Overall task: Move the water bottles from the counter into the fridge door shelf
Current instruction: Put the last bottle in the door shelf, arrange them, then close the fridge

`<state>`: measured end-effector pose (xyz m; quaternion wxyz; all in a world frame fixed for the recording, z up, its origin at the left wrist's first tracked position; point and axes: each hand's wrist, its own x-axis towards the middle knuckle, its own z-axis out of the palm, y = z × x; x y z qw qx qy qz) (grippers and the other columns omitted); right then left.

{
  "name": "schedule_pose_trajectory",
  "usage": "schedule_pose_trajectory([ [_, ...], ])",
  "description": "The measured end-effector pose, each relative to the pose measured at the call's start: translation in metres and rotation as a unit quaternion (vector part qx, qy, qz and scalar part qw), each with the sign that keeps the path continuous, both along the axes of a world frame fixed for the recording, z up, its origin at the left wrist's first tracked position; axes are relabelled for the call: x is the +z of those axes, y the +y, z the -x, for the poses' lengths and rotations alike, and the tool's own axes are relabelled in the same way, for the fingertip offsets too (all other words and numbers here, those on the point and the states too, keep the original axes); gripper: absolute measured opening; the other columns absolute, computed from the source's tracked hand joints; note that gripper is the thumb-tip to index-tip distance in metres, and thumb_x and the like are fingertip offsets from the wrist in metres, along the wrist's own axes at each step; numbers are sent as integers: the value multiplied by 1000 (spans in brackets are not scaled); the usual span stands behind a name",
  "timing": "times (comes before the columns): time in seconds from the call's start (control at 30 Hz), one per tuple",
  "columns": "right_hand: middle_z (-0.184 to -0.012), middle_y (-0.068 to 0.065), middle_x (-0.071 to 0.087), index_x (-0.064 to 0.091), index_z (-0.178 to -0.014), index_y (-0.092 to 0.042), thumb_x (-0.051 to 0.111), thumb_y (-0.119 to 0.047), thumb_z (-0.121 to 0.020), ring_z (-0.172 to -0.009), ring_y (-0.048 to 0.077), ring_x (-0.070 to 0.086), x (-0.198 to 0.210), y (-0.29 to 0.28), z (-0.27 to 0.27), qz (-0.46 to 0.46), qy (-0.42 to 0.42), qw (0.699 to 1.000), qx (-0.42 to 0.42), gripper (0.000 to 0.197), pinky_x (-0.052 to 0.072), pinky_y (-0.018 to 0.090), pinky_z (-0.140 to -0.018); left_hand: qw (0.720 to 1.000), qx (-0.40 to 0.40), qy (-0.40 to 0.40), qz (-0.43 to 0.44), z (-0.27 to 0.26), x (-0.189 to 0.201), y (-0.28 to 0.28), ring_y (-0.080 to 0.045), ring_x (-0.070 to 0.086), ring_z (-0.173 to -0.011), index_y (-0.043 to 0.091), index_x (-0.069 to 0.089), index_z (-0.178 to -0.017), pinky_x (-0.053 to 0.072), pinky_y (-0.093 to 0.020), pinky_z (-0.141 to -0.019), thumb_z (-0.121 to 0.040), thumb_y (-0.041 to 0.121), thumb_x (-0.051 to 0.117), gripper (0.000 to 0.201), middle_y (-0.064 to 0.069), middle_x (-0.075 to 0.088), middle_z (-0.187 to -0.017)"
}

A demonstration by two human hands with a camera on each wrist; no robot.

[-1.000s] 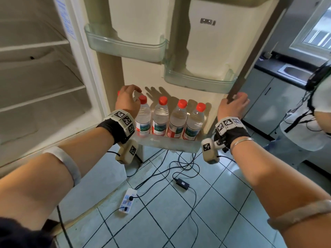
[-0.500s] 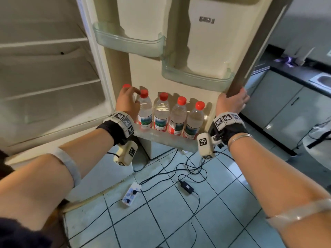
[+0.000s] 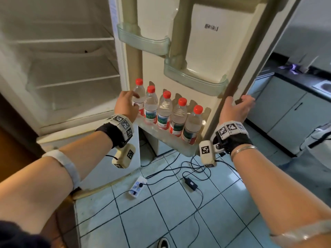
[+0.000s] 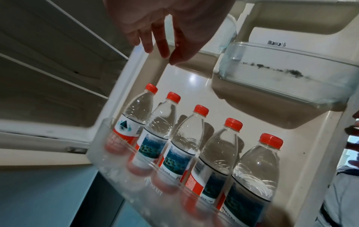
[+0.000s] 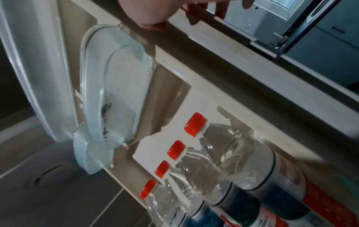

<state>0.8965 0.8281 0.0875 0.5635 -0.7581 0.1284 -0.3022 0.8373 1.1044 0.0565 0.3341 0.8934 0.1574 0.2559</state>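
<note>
Five red-capped water bottles point(image 3: 163, 110) upright in door shelf point(image 3: 161, 136).

— What lies under the fingers point(image 5: 221, 9)?
— The door's dark edge point(image 5: 252, 73); the right hand point(image 5: 155, 10) rests on it, its fingers loosely bent over the far side.
— And below them?
— Four red-capped water bottles point(image 5: 233, 153) side by side in the door shelf point(image 5: 330, 212). Nearer the palm, a clear upper bin point(image 5: 124, 86) with dark specks.
</note>
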Motion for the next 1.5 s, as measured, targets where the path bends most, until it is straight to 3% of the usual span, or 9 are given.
schedule_pose_trajectory([
  [0.13, -121, 17, 47, 44, -122, -6, 47, -11, -79, -93, 14, 45, -5, 8, 40, 6, -78, 997, -3, 43, 43, 28, -81, 1000, 17, -5, 11, 43, -4, 15, -29, 51, -115, 6, 61, -105, 33, -20, -89, -79, -4, 52, 29, -14, 54, -124],
  [0.33, -129, 18, 42, 41, -133, -6, 46, -16, -89, -103, 19, 45, 5, 32, 88, -16, -65, 996, 61, 45, 31, 2, -67, 999, 44, 3, 6, 96, -4, 40, -29, 50, -117, 8, 59, -111, 36, -25, -94, -81, -2, 51, 33, -14, 51, -130],
  [0.53, -110, 3, 64, 44, -132, -19, 41, -36, -78, -93, 23, 62, 21, 83, 127, -98, -62, 982, 149, 56, 53, 36, -84, 998, 49, 31, -21, 144, -2, 66, -22, 35, -137, 17, 47, -134, 26, -30, -111, -85, 2, 49, 52, -7, 40, -146],
  [0.73, -105, 0, 59, 38, -133, -16, 57, -38, -80, -76, -6, 61, 8, 127, 164, -86, -102, 951, 279, 60, 50, 12, -69, 995, 75, 68, -24, 182, 0, 87, -25, 20, -144, 24, 35, -143, 21, -37, -117, -90, 8, 48, 57, -2, 27, -154],
  [0.87, -124, 5, 45, 37, -127, -32, 64, -52, -68, -109, 18, 57, 8, 170, 183, -54, -105, 933, 340, 68, 55, 31, -88, 992, 104, 68, -20, 207, 2, 104, -23, 17, -145, 25, 33, -143, 20, -34, -117, -90, 8, 47, 57, 0, 25, -155],
  [1.03, -128, 9, 38, 32, -138, -19, 72, -50, -68, -118, 25, 47, 9, 229, 207, 11, -99, 925, 366, 86, 48, 46, -98, 985, 157, 69, -11, 240, 4, 136, -23, 17, -145, 26, 32, -143, 20, -38, -118, -91, 10, 47, 57, 1, 25, -155],
  [1.13, -129, 7, 35, 29, -140, -18, 75, -41, -71, -115, 21, 47, 6, 262, 215, -2, -95, 902, 421, 86, 47, 36, -99, 980, 187, 66, -9, 256, 8, 155, -24, 16, -145, 26, 34, -142, 22, -42, -117, -91, 11, 48, 55, 0, 26, -155],
  [1.3, -132, 9, 40, 29, -140, -19, 79, -31, -71, -106, 11, 49, 9, 312, 215, 38, -93, 868, 486, 86, 38, -7, -62, 968, 240, 73, -11, 271, 15, 186, -24, 15, -146, 27, 31, -143, 22, -39, -116, -92, 12, 49, 56, 1, 24, -155],
  [1.5, -126, 8, 51, 31, -138, -22, 80, -30, -70, -101, 15, 55, 17, 377, 206, 94, -95, 846, 517, 84, 57, 27, -75, 955, 288, 73, -5, 267, 24, 222, -22, 13, -146, 28, 29, -143, 23, -39, -115, -93, 14, 48, 55, 3, 22, -156],
])
